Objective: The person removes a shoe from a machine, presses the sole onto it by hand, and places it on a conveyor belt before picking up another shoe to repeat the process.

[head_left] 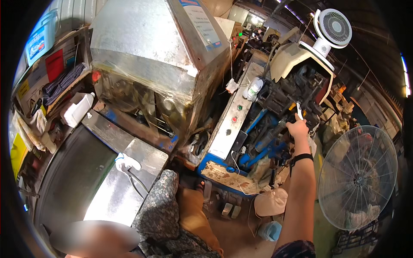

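My right forearm, with a dark band at the wrist, reaches up from the lower right to the machine [269,131] of dark metal and blue parts. At the machine's edge my right hand [297,128] is closed around a slim white piece [300,110]; its kind is too small to make out. Beside the hand runs a dark cylindrical part [275,130]. On the machine's long white control panel [221,139], several buttons show, with a white bottle [254,88] at the far end. My left hand is out of view.
A person in floral clothing [161,206] is at lower left, beside a metal worktop [118,195]. A large round fan [358,178] stands right of my arm. A white fan [335,28] tops the machine. A blue bin [270,231] and cloth-covered seat [271,202] are below.
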A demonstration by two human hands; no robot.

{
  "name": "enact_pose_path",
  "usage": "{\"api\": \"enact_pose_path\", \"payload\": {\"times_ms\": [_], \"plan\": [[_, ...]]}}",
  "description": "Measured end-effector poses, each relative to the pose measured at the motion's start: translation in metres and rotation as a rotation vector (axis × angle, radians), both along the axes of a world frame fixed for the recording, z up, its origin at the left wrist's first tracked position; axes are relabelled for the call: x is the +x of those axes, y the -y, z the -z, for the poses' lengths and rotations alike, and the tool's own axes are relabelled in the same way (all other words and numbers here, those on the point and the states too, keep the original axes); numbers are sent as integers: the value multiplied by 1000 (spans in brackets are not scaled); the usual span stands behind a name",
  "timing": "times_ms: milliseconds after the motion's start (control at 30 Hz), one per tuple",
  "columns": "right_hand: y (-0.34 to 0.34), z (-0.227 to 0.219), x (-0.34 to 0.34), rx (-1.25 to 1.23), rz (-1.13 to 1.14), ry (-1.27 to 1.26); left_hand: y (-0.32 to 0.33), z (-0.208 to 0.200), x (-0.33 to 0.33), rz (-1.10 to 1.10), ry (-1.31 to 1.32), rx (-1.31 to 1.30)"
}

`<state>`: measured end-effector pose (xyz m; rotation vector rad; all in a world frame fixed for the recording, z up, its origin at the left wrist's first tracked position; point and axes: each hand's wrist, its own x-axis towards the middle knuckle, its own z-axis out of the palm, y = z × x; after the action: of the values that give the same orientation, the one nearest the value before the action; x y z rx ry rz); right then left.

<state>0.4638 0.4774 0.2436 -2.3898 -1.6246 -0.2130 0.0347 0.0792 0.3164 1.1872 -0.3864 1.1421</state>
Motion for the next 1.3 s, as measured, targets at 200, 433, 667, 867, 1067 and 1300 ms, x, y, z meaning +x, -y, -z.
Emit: {"api": "enact_pose_path", "payload": {"times_ms": [200,433,667,867,1067,1300], "plan": [[0,-3,-9,-16,10,0,7,2,-23,43,-105,33],[-2,-1,-2,8,15,37,-6,1,-10,-5,-46,69],[9,-12,-15,-32,20,-19,4,48,-27,-134,-129,-11],[9,-9,9,18,32,0,-11,170,-19,-816,-1105,-167],[2,-18,-13,76,-67,-32,68,330,-28,-1236,-1617,346],[-33,-14,71,72,40,-28,58,349,-26,-1217,-1581,266]]}}
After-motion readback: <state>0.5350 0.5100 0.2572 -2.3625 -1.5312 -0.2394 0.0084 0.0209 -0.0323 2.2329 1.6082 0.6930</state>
